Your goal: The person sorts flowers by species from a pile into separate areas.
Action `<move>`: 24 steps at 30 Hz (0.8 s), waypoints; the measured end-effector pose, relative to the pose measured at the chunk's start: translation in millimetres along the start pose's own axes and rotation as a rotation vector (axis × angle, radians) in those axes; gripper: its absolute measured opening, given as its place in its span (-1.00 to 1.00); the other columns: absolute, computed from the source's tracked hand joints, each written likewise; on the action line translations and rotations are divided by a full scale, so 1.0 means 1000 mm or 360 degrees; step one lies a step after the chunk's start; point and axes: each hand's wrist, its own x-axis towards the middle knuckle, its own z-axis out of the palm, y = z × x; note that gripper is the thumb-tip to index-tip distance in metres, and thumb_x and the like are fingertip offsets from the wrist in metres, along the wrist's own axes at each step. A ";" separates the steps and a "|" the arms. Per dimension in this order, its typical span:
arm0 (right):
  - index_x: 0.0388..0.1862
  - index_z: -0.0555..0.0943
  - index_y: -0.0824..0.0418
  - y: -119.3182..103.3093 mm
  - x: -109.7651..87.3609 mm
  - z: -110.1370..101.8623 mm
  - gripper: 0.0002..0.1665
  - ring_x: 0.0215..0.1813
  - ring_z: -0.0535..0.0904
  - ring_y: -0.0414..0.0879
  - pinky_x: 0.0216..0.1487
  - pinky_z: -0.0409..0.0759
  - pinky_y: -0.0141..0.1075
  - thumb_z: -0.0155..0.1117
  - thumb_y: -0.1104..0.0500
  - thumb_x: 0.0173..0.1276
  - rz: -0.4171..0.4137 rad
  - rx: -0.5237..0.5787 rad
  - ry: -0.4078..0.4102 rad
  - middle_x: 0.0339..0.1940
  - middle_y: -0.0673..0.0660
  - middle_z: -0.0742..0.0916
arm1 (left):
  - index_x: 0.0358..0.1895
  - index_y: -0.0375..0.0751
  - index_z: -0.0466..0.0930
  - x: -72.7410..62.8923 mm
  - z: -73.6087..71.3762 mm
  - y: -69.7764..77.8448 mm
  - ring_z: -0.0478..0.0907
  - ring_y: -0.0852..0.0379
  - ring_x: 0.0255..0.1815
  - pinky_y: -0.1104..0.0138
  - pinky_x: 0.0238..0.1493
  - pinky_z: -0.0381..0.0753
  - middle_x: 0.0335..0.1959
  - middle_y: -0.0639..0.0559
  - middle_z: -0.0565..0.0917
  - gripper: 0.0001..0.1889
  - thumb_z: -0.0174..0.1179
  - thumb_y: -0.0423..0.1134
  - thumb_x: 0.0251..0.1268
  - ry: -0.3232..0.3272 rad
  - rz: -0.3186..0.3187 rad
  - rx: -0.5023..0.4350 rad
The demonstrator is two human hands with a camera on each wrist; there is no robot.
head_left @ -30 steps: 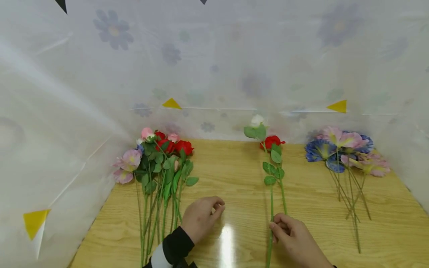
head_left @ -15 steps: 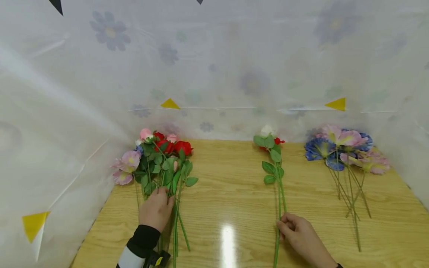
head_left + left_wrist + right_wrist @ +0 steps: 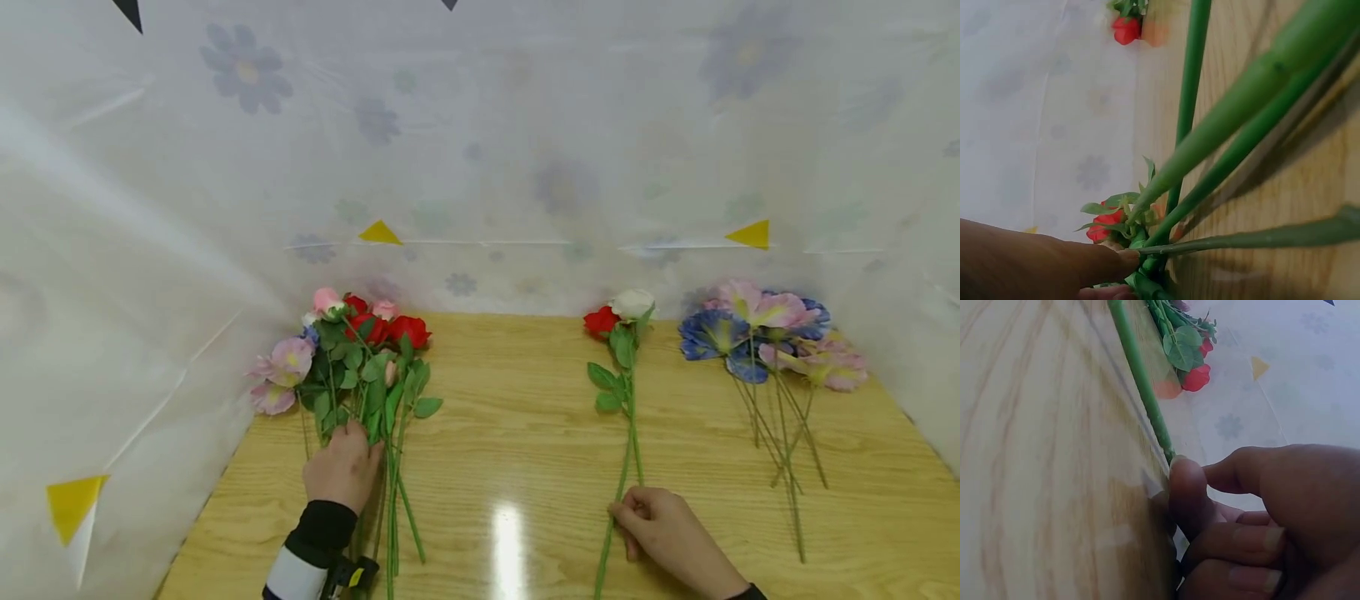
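Observation:
In the head view my left hand [image 3: 342,468] reaches into the left bunch of artificial flowers [image 3: 372,371]: red roses, pink blooms and a lilac flower. Its fingertips pinch a thin green flower stem [image 3: 1244,241] in the left wrist view; which bloom that stem bears is hidden. My right hand [image 3: 663,527] pinches the lower stem [image 3: 1140,381] of a white rose [image 3: 632,303] between thumb and finger, low over the table. Beside that bloom, on its left, lies a red rose [image 3: 601,322], the two stems crossing.
Several blue and pink flowers [image 3: 787,315] with thin stems lie in a pile at the right. The wooden table [image 3: 510,400] meets a pale flower-printed sheet [image 3: 480,150] at its back and sides. Yellow triangles [image 3: 748,235] mark the sheet.
My left hand has moved left into the left bunch and pinches a stem there. My right hand has shifted the white rose's bloom rightward and down, from the red rose's left to its right.

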 end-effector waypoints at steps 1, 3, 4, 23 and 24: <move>-0.50 0.53 0.20 0.000 -0.001 0.000 -0.54 -0.73 0.25 -0.25 -0.58 0.31 -0.32 0.13 -0.09 0.50 -0.0003 -0.0004 0.0001 -0.74 0.03 0.60 | -0.28 -0.37 0.60 0.000 0.000 0.000 0.41 0.00 -0.77 0.16 -0.76 0.37 -0.44 -0.23 0.65 -0.68 0.40 -0.12 0.23 0.0004 0.0004 -0.0005; -0.50 0.52 0.20 0.000 -0.002 0.000 -0.52 -0.73 0.24 -0.26 -0.58 0.32 -0.32 0.12 -0.11 0.51 -0.0013 -0.0013 0.0005 -0.74 0.03 0.60 | -0.25 -0.33 0.62 0.001 0.001 0.001 0.41 0.02 -0.76 0.18 -0.75 0.36 -0.44 -0.20 0.66 -0.70 0.39 -0.12 0.24 0.0022 0.0018 -0.0023; -0.50 0.52 0.20 0.000 -0.002 0.000 -0.51 -0.74 0.24 -0.26 -0.57 0.32 -0.32 0.12 -0.12 0.51 -0.0017 -0.0014 0.0010 -0.74 0.03 0.60 | -0.25 -0.31 0.63 0.001 0.002 0.002 0.41 0.04 -0.76 0.20 -0.75 0.36 -0.45 -0.18 0.66 -0.72 0.39 -0.12 0.24 0.0042 0.0032 -0.0036; -0.53 0.49 0.18 0.003 -0.003 0.004 -0.46 -0.74 0.20 -0.27 -0.56 0.32 -0.30 0.10 -0.19 0.50 -0.0058 -0.0072 0.0063 -0.77 0.01 0.57 | -0.32 -0.21 0.61 0.002 0.009 0.017 0.37 0.10 -0.78 0.26 -0.75 0.30 -0.57 -0.07 0.60 -0.75 0.39 -0.10 0.24 0.0080 0.0102 -0.0097; -0.53 0.49 0.18 0.003 -0.003 0.005 -0.46 -0.75 0.20 -0.27 -0.57 0.32 -0.30 0.10 -0.19 0.50 -0.0058 -0.0071 0.0061 -0.77 0.01 0.57 | -0.32 -0.23 0.60 0.003 0.010 0.017 0.38 0.09 -0.78 0.24 -0.75 0.32 -0.56 -0.09 0.60 -0.74 0.41 -0.11 0.22 0.0104 0.0113 -0.0076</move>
